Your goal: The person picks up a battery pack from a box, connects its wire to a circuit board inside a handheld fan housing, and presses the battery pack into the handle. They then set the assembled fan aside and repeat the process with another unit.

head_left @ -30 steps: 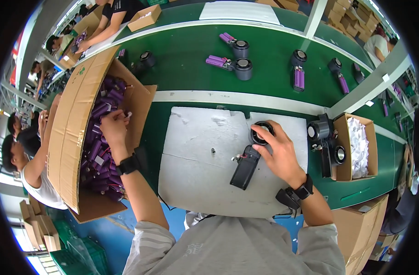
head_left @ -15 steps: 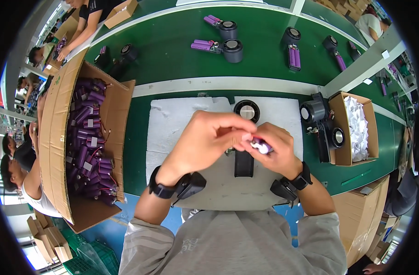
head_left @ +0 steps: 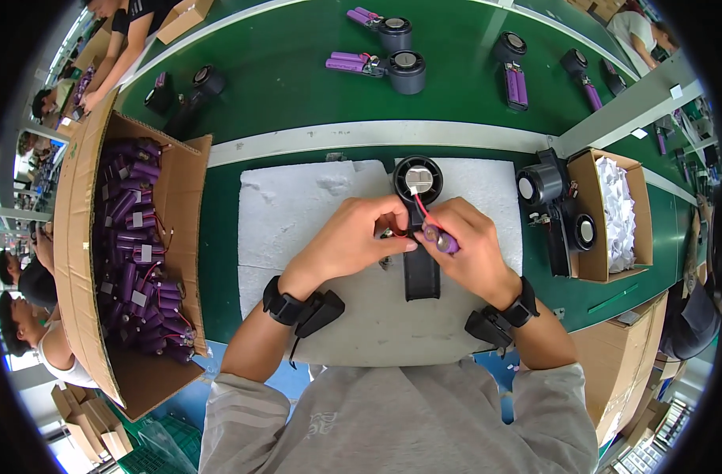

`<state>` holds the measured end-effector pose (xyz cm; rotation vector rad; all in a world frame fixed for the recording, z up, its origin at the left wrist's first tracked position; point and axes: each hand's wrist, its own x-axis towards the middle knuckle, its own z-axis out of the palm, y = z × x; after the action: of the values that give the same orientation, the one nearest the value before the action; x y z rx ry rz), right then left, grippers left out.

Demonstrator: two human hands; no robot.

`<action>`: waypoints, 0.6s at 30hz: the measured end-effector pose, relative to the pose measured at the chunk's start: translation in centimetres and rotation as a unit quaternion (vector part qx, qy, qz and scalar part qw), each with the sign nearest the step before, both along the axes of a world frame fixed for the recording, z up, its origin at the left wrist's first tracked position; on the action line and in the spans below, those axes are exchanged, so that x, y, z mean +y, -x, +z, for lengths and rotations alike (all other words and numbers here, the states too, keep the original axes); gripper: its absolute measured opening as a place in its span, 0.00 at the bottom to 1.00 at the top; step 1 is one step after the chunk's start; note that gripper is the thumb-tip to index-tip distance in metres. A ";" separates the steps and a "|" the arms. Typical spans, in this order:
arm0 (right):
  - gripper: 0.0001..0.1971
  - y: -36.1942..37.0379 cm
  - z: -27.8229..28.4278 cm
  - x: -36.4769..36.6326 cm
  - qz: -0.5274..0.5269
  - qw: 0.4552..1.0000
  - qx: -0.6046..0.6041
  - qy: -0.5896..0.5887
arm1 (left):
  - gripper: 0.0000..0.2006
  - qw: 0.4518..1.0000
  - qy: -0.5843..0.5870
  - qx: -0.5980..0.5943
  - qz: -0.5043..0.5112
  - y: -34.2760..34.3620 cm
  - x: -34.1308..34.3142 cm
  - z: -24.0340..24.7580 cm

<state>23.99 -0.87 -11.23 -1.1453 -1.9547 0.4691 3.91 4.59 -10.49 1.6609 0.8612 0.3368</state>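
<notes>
Head view: right hand (head_left: 471,249) pinches one purple battery (head_left: 441,239); left hand (head_left: 353,237) pinches its wires.

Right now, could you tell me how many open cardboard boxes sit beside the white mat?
2: a box of purple cells to its left, and a box of white pieces to its right.

I am wearing the one camera on my head, and it is looking steeply down over my chest at the white foam mat (head_left: 313,213) and green bench (head_left: 282,87) close in front of me. My forearms are coming in from the lower edge, my left hand (head_left: 353,237) and right hand (head_left: 468,249) sitting near the picture's middle. Its fisheye lens is bending the bench edges toward the dark rim, and no second view is sharing this scene.
</notes>
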 end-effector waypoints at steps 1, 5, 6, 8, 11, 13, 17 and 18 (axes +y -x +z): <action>0.14 0.0 0.1 0.0 0.014 0.999 -0.014 -0.034 | 0.13 1.000 0.004 -0.002 0.001 0.2 0.0 -0.2; 0.14 0.7 0.0 -0.2 0.045 0.998 -0.039 -0.019 | 0.14 0.994 0.006 -0.097 -0.048 1.2 -0.1 -1.1; 0.14 0.7 0.0 -0.2 0.046 0.998 -0.041 -0.015 | 0.15 0.993 0.013 -0.109 -0.039 1.3 -0.2 -1.2; 0.13 0.7 -0.2 -0.3 0.042 0.999 -0.032 -0.002 | 0.16 0.991 0.027 -0.132 -0.021 1.5 -0.3 -1.2; 0.13 0.9 -0.2 -0.4 0.031 0.999 -0.021 0.006 | 0.18 0.993 0.044 -0.111 -0.021 1.4 -0.3 -0.8; 0.13 1.2 -0.2 -0.5 0.008 1.000 -0.005 0.003 | 0.19 0.993 0.052 -0.100 -0.019 1.5 -0.3 -0.8; 0.12 1.2 -0.4 -0.8 -0.003 1.000 -0.008 0.023 | 0.21 0.994 0.025 -0.100 -0.037 1.6 -0.4 -1.0; 0.12 1.2 -0.4 -0.9 -0.001 1.000 -0.010 0.024 | 0.20 0.992 0.043 -0.113 -0.031 1.6 -0.4 -1.1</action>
<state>22.79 -1.74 -11.61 -1.1857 -1.9684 0.5077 2.28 4.21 -11.60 1.5334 0.6433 0.4305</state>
